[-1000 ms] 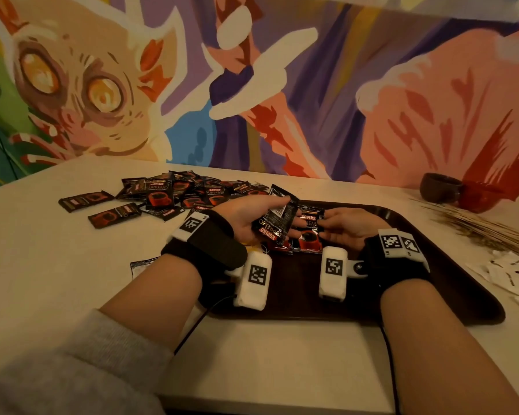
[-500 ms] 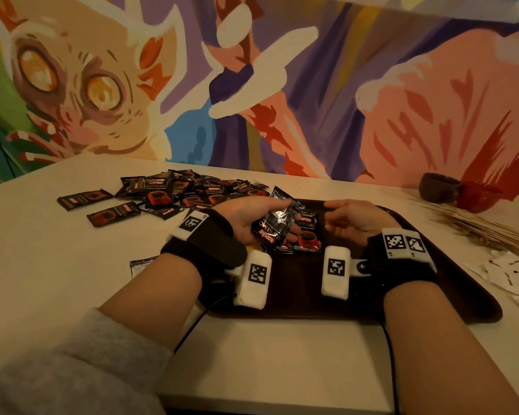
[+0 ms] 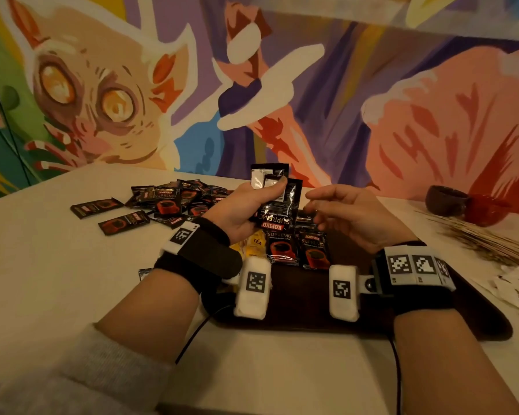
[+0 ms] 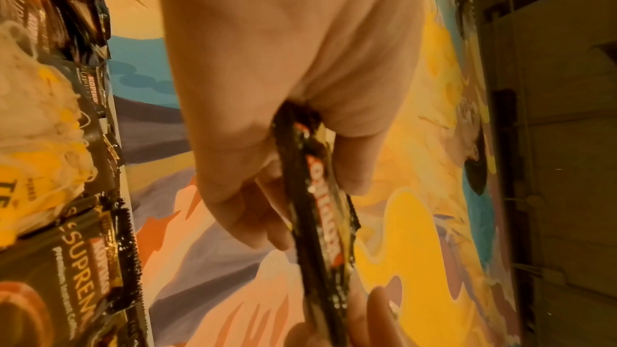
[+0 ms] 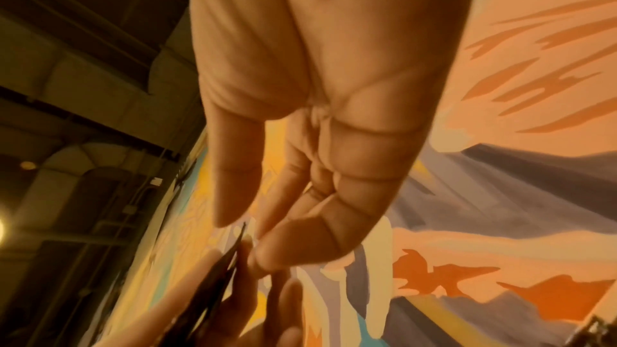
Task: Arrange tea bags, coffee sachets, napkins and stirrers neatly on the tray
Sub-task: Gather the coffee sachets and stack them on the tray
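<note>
Fingers [image 3: 277,187] of the left hand [image 3: 237,211] pinch glossy black coffee sachets [image 3: 277,205] above the dark brown tray [image 3: 477,319]; right hand [image 3: 354,217] hangs relaxed beside them, empty. More sachets [image 3: 168,202] litter the beige counter [image 3: 42,265].

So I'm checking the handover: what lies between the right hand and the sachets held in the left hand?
Nothing: the head view shows only a bare gap between the right hand and the coffee sachets gripped by the left hand.

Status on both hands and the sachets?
Left hand grips a few coffee sachets, raised over the tray. Right hand open, empty, beside them. Two sachets laid on tray; loose pile on table behind.
</note>
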Tool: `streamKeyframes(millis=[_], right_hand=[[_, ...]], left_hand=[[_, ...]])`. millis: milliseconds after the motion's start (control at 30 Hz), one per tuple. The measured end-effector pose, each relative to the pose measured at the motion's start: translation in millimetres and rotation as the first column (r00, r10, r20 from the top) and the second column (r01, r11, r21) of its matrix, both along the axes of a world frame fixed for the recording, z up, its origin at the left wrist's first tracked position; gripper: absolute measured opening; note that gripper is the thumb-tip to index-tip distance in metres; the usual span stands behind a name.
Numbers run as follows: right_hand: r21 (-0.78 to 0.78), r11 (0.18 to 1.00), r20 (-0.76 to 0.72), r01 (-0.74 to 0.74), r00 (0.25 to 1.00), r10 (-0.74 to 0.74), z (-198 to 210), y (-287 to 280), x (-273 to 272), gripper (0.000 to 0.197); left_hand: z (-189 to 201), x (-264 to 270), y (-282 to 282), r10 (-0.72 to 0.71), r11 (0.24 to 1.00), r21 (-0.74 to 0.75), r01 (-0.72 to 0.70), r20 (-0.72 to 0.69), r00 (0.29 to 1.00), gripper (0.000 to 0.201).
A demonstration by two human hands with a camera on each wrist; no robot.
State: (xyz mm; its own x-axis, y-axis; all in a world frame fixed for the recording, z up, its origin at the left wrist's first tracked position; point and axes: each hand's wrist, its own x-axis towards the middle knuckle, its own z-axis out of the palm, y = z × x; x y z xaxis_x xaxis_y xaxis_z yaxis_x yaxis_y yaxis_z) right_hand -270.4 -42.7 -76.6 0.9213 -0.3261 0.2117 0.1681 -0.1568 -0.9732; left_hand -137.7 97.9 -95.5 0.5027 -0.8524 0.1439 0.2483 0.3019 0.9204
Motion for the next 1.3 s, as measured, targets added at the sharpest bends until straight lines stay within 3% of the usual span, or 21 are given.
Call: streamKeyframes(millis=[233, 333, 467, 533, 600, 700, 800, 933, 1067, 1200, 1300], right_hand=[[-0.044, 0.999, -0.040, -0.029, 0.999, 0.027, -7.3, 17.0, 13.0, 0.020], [-0.018, 0.998, -0.005, 0.057, 0.998, -0.057, -8.3, 16.0, 14.4, 0.018], [0.079, 0.988, 0.081, 0.132, 0.987, -0.138, -9.4, 8.9, 13.3, 0.017], [0.119, 0.982, 0.114, 0.150, 0.980, -0.163, -10.4, 6.6, 13.4, 0.016], [0.143, 0.979, 0.162, 0.145, 0.972, -0.168, -11.2, 5.0, 14.0, 0.017], [0.069, 0.986, 0.182, 0.151, 0.970, -0.161, -11.5, 5.1, 14.3, 0.022], [0.042, 0.983, 0.126, 0.180, 0.975, -0.184, -10.9, 5.8, 13.5, 0.024], [0.095, 0.966, 0.069, 0.240, 0.967, -0.247, -10.0, 2.8, 14.8, 0.022], [0.088, 0.970, 0.038, 0.227, 0.972, -0.231, -12.1, -0.2, 17.0, 0.012], [0.001, 0.980, 0.019, 0.200, 0.980, -0.200, -16.1, -2.2, 20.0, 0.022], [-0.037, 0.976, -0.007, 0.215, 0.976, -0.215, -16.8, -1.7, 21.1, 0.020]], left_hand=[[-1.5, -3.1, -1.8, 0.034, 0.999, 0.005, -0.034, 0.037, 0.999, 0.022], [1.1, -3.8, -0.3, -0.005, 1.000, 0.018, 0.005, -0.002, 1.000, 0.041], [3.3, 0.6, 1.8, -0.095, 0.994, 0.033, 0.102, -0.173, 0.980, 0.066], [0.3, 3.7, 1.4, -0.025, 0.989, 0.136, 0.049, -0.170, 0.985, 0.058], [-1.8, 3.4, 1.9, 0.059, 0.969, 0.246, -0.028, -0.121, 0.991, 0.037], [-2.0, 3.2, 2.9, 0.125, 0.964, 0.246, -0.104, -0.074, 0.989, 0.017], [-2.1, 5.7, 3.1, 0.200, 0.960, 0.202, -0.195, -0.001, 0.980, 0.026], [-3.5, 3.5, 2.4, 0.226, 0.953, 0.186, -0.241, 0.094, 0.969, 0.023], [-2.6, 0.7, 2.1, 0.217, 0.952, 0.191, -0.238, 0.125, 0.968, 0.027], [-2.5, 1.1, 1.7, 0.197, 0.950, 0.216, -0.223, 0.134, 0.971, 0.040], [-2.6, 1.0, 1.8, 0.179, 0.950, 0.235, -0.206, 0.129, 0.975, 0.039]])
